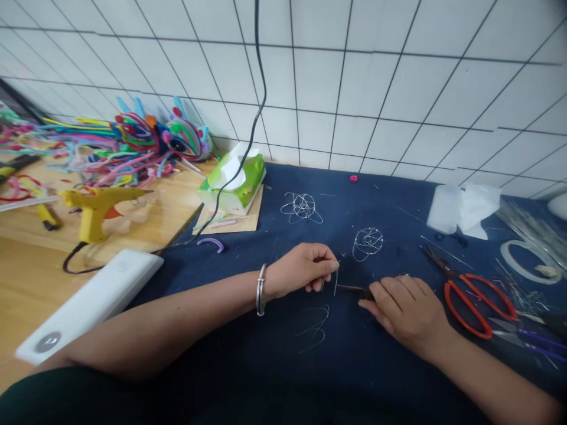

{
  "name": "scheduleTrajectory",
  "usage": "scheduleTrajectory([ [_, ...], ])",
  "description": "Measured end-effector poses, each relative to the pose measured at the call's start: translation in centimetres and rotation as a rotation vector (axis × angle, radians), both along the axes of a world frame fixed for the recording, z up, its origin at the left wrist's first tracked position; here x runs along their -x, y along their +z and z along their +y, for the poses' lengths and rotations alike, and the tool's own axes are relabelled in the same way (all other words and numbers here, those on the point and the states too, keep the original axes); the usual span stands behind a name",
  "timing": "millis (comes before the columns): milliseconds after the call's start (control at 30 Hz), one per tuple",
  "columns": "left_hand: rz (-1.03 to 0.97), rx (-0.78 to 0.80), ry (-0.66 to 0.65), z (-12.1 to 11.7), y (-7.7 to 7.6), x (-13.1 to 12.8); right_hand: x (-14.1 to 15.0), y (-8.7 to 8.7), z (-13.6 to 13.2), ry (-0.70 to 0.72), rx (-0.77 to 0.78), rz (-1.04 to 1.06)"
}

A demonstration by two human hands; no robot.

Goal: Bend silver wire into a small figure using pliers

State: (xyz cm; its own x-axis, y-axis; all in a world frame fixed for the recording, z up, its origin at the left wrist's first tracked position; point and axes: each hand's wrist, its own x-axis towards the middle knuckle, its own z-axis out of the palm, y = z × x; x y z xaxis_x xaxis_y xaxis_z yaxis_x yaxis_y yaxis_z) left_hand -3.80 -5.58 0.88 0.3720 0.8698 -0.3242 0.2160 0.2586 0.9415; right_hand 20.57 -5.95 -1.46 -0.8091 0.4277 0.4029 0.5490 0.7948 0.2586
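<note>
My left hand (305,267), with a silver bangle at the wrist, pinches a short thin wire (335,284) that hangs from the fingertips. Palm down, my right hand (410,311) is closed around slim-nosed pliers (357,290), whose handles are mostly hidden. The plier tip points left, close to the wire; whether they touch I cannot tell. Below my left hand lie loose bent wires (319,332) on the dark blue cloth (274,378). Beyond the hands are two tangled wire shapes: a beaded one (368,241) and a larger one (303,206).
Orange-handled scissors (469,298) and purple-handled scissors (527,337) lie right. At left are a yellow glue gun (95,211), a white power strip (95,304) and colourful pipe cleaners (101,153). A black cord (258,118) hangs before a green tissue pack (234,180).
</note>
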Motion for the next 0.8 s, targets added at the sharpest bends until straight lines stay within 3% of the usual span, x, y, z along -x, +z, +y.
scheduleTrajectory([
  [433, -0.142, 0.107, 0.086, -0.21, -0.53, -0.45, -0.06, 0.45, -0.16, 0.033, -0.052, 0.003],
  [800, -0.108, 0.065, 0.076, -0.36, -0.65, -0.4, -0.12, 0.19, -0.13, 0.04, -0.032, -0.003],
])
